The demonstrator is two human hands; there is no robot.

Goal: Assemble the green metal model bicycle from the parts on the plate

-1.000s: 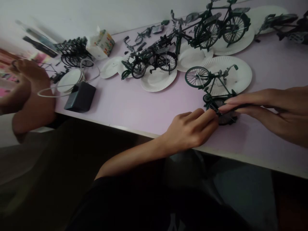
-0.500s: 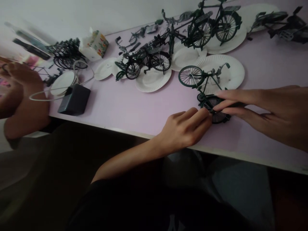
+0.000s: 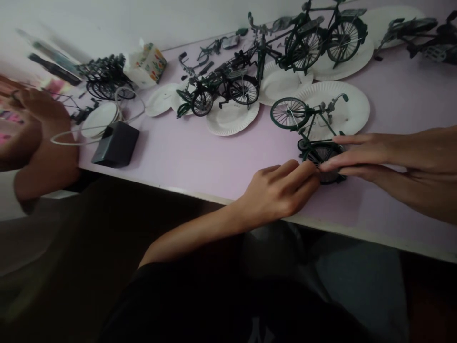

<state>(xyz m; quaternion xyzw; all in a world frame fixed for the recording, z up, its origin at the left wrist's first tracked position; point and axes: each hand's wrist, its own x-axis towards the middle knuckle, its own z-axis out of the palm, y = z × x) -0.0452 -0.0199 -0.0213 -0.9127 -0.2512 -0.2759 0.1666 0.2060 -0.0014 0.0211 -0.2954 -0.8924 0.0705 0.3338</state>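
Observation:
A dark green model bicycle (image 3: 290, 113) lies tipped over at the near side of the table, its handlebar end over a white paper plate (image 3: 352, 107). My left hand (image 3: 283, 188) is closed, fingers bent in a pinch at the edge of the lower wheel (image 3: 324, 152). From the right, my right hand (image 3: 385, 159) reaches in with fingers straight and close together. Its fingertips rest on the same wheel and the frame beside it, thumb underneath. The fingers partly cover this wheel, and any small part between the fingertips is too small to make out.
More model bicycles (image 3: 243, 90) stand on paper plates along the back. A dark box (image 3: 116, 143) with a pale cable, a stack of wheels (image 3: 107, 78) and a tissue box (image 3: 146, 64) are at left. Another person's hands (image 3: 39, 114) work at far left.
The whole view has shifted slightly, carrying the table's contents rightward. My right hand's fingers have drawn closer together over the wheel. My left hand keeps its pinch there.

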